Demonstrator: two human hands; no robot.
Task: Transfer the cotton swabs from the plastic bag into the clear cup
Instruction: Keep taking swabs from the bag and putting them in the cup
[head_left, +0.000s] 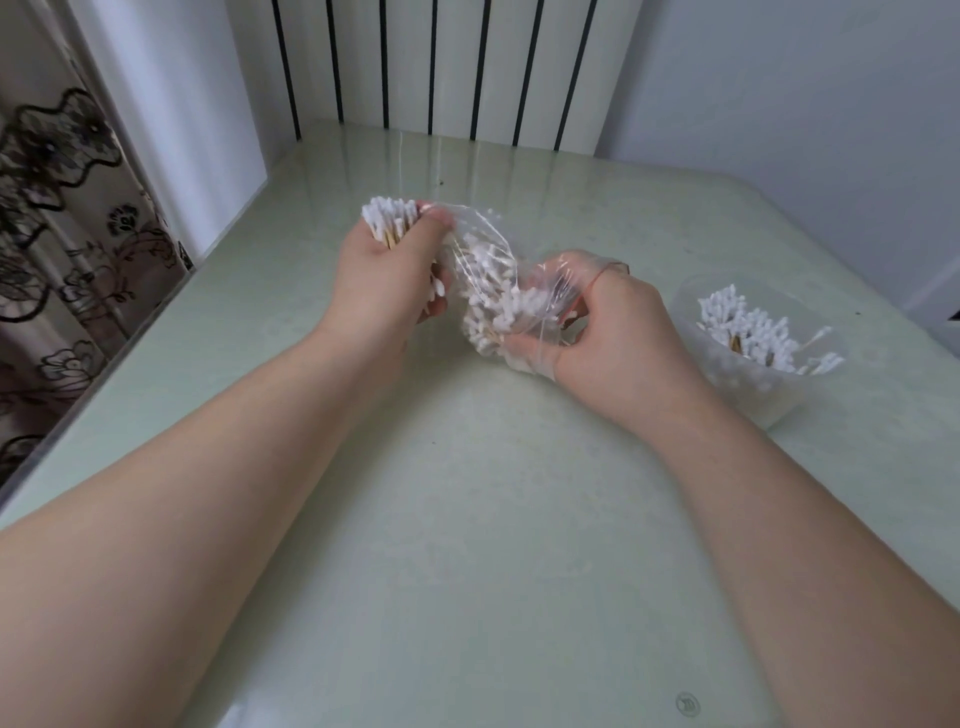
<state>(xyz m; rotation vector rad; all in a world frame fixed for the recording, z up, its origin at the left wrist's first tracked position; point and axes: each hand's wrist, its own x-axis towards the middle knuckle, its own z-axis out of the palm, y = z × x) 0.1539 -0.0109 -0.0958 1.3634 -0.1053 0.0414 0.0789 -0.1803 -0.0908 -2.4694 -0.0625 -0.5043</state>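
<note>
**A:** So, looking down from the head camera, who holds what?

**B:** The left hand has its fingers curled tight round a bundle of white-tipped, wooden-stemmed cotton swabs. The tips fan out above those fingers. The right hand pinches a clear, crinkled plastic bag, which stretches between the two sets of fingers. Plenty of swabs are left inside it. I cannot tell whether it rests on the pale green glossy surface or hangs just over it.

**A:** And the cup?

**B:** The round clear cup of thin plastic stands to the outer side of the right fingers, near them but apart. It is already partly filled.

**A:** What might go wrong from here?

**B:** The bundle is on the far side of the bag from the cup, so I'd guess the left hand has to carry it across. If the grip loosens on the way, the smooth stems could slide out below the fingers and scatter. The bag's mouth seems to lie next to the left fingers, so tilting it could spill loose swabs. The cup looks light, and a knock from the wrist could tip it.
</note>
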